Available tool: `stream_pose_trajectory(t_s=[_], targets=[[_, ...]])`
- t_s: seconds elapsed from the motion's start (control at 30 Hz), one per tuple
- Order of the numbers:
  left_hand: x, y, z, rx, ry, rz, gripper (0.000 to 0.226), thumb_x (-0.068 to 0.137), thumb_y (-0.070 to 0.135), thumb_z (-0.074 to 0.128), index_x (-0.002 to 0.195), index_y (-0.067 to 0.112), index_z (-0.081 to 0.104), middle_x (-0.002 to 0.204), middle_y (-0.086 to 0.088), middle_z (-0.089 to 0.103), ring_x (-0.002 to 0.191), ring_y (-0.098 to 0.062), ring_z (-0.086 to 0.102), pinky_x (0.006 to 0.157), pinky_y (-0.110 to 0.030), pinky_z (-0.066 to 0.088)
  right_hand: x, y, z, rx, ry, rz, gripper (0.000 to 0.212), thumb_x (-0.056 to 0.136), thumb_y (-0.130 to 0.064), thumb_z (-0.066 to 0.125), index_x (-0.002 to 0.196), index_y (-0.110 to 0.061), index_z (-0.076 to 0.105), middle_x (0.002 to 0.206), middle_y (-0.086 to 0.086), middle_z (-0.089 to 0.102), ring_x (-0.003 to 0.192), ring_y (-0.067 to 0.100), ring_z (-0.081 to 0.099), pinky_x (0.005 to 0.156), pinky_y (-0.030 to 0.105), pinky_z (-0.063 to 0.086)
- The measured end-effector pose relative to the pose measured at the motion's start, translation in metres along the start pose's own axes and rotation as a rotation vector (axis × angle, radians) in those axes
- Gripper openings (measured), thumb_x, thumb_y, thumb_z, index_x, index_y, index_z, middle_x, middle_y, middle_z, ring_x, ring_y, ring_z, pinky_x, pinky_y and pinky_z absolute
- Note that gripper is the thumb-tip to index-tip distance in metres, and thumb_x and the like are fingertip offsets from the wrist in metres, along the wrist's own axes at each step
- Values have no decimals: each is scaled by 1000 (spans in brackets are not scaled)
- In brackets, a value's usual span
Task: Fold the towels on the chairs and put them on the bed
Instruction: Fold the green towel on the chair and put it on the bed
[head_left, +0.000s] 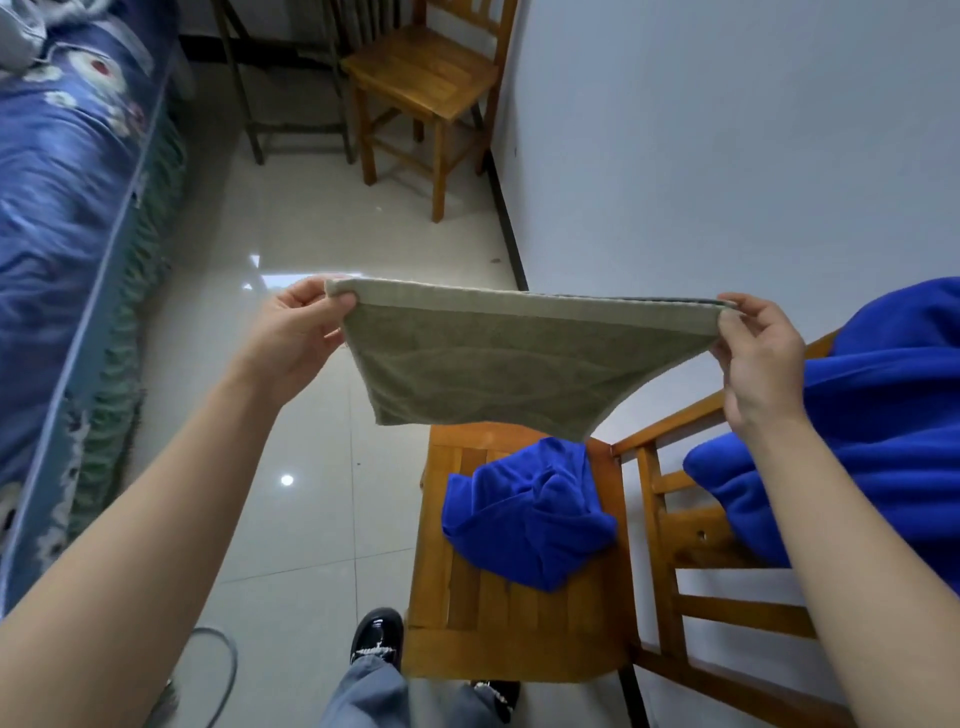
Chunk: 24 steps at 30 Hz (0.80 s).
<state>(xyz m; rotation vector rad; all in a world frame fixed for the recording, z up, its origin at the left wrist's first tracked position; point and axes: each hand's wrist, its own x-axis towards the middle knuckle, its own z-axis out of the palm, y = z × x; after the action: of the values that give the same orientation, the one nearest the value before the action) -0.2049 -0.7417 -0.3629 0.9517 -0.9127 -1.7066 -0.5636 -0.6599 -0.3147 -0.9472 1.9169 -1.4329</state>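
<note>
- Well off to the left of the fingers of the left hand (296, 338): the bed (62, 208), probably where finished folds go.
- Below the fingers: the near chair (519, 623), serving as a holding place.
- Just beside the fingers of the right hand (758, 358): a large blue towel (883, 415), slung over the backrest.
- Stretched taut between both sets of fingers: the green towel (509, 364), doubled, raised in the air to square its edges.
- Beneath it on the seat: a crumpled blue towel (524, 514), unfolded.
- Fingers pressed against thumbs, pinching the top corners.

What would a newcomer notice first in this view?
The green towel hangs stretched in mid-air at centre, top corners pinched by the left hand and right hand. Below it a crumpled blue towel lies on the near chair; more blue cloth drapes its back at right.
</note>
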Motion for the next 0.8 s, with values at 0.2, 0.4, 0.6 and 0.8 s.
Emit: stream_pose_trajectory(t_s=[0.2,0.4,0.6,0.8], targets=[[-60,-65,-13,95,-37,-237,54,20,38,94,65,16,74,67,0,69,64,-9,65,63,-17,54,-72,69,-40,-2,0,130,28,98,-7,36,89,-28,53,90,-5,53,84,8,52,66,13,49],[-124,-166,-43,317,-1,-606,14,61,-2,75,65,11,70,65,0,67,71,-17,59,66,-19,49,-131,177,-58,-200,-66,459,20,96,-4,40,89,-17,53,94,10,57,80,16,53,64,26,43],[-138,-234,-57,434,120,-767,16,79,-13,59,80,2,62,68,-5,66,73,-22,57,67,-25,49,-138,242,-47,-288,-118,618,12,96,-2,42,95,-6,53,99,19,58,79,19,55,62,20,47],[-117,-247,-47,324,246,-713,19,81,-11,57,78,7,61,76,-6,63,74,-19,56,55,-16,51,-116,261,-37,-310,-72,622,14,97,-8,42,105,-8,54,104,12,59,94,23,55,68,23,46]])
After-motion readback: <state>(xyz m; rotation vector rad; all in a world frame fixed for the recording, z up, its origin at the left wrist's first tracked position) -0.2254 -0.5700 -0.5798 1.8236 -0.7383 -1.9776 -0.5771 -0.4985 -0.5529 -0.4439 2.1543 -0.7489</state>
